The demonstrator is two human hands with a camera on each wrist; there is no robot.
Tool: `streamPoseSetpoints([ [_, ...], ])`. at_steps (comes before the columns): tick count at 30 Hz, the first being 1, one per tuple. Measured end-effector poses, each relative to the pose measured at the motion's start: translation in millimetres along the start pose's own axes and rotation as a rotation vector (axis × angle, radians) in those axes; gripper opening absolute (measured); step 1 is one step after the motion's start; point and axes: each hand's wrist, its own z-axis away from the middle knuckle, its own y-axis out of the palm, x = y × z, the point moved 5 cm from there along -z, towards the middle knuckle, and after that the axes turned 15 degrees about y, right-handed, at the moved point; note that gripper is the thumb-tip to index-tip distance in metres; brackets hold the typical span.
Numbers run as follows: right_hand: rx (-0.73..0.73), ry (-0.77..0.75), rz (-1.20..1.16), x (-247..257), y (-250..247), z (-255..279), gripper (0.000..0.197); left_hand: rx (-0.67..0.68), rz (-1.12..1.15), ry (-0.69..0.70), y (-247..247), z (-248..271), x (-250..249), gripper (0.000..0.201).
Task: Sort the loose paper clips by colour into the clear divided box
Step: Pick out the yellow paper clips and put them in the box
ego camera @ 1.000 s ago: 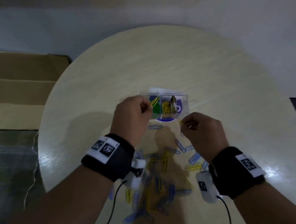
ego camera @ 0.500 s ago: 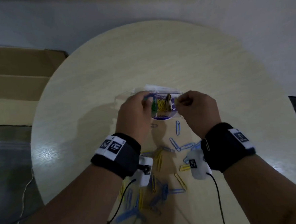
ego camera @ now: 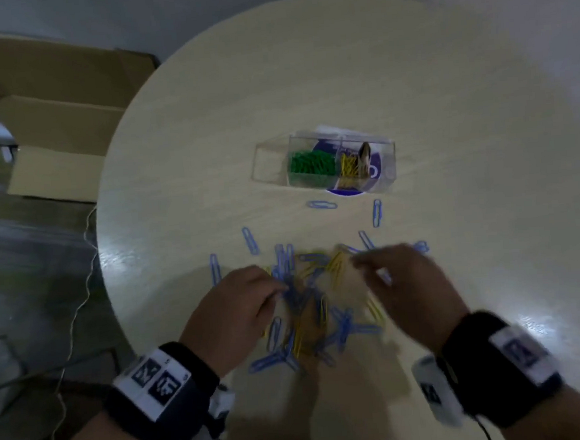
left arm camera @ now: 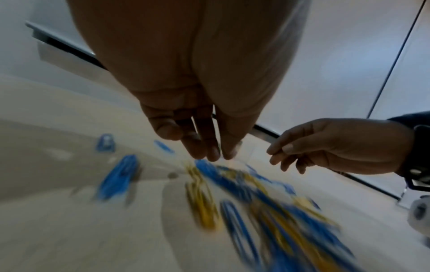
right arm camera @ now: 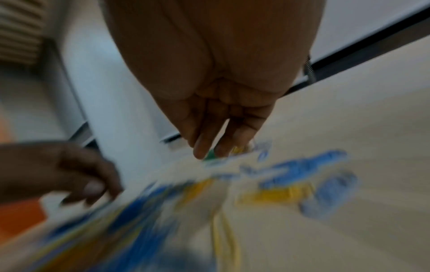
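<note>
Fingers [left arm camera: 200,145] of my left hand [ego camera: 235,313] loosely extended, right hand [ego camera: 403,291] likewise, both empty, over blurred blue-yellow paper clips [ego camera: 308,308], clear divided box [ego camera: 326,164] at 12 o'clock holding green and yellow.

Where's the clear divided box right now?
In the head view the clear divided box sits on the round table, just right of centre, beyond the pile of loose clips and both hands, with single blue clips lying near its front edge.

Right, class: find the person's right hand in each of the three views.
Head view: right hand lower right of centre, over the clip pile.
Left wrist view: right hand reaching in from the right edge.
Right wrist view: right hand top centre, fingers pointing down.
Shared landmark: blue and yellow clip pile.
</note>
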Motion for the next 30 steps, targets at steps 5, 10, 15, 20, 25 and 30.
streamPoseSetpoints([
  [5, 0.308, -0.199, 0.409, -11, 68, 66, 0.058, 0.069, -0.118, 0.004, 18, 31, -3, 0.027],
  [10, 0.185, -0.287, 0.333, -11, 59, 76, 0.034, -0.107, -0.108, -0.021, 4, 36, 12, 0.019],
  [15, -0.051, -0.191, 0.138, -7, 31, 24, 0.012, -0.285, -0.128, -0.312, -13, 26, 24, 0.015],
  [20, 0.082, 0.268, 0.204, -10, 36, -23, 0.027, -0.174, -0.174, -0.459, -7, 2, 36, 0.028],
  [25, 0.128, 0.369, 0.221, -7, 49, -36, 0.019, -0.133, -0.105, -0.459, -2, -10, 38, 0.014],
  [30, 0.139, 0.395, 0.074, -14, 48, -37, 0.006, -0.205, 0.079, -0.367, -11, -8, 39, 0.002],
])
